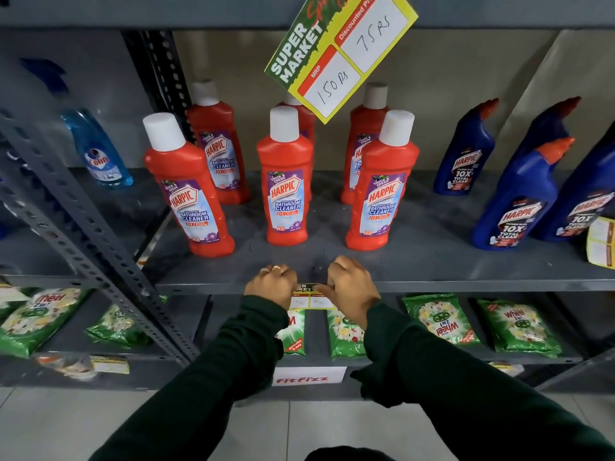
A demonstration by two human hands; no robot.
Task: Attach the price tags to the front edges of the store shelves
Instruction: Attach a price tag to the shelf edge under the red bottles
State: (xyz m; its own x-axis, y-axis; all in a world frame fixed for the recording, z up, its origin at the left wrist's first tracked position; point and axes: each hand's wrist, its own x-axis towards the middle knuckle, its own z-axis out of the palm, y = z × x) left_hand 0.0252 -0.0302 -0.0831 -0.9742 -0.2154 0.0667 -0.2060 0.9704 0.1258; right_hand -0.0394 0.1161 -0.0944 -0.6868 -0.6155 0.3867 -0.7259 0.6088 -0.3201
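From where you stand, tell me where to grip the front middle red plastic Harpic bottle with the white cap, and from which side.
Grip the front middle red plastic Harpic bottle around its labelled body, below the white cap, coming straight in from the shelf front. It stands upright with open gaps beside it; the tilted yellow price sign crowds any reach from above.

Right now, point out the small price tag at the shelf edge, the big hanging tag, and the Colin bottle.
small price tag (311, 299), head view, white lower boxes
big hanging tag (342, 54), head view, centre of card
Colin bottle (98, 154), head view, label
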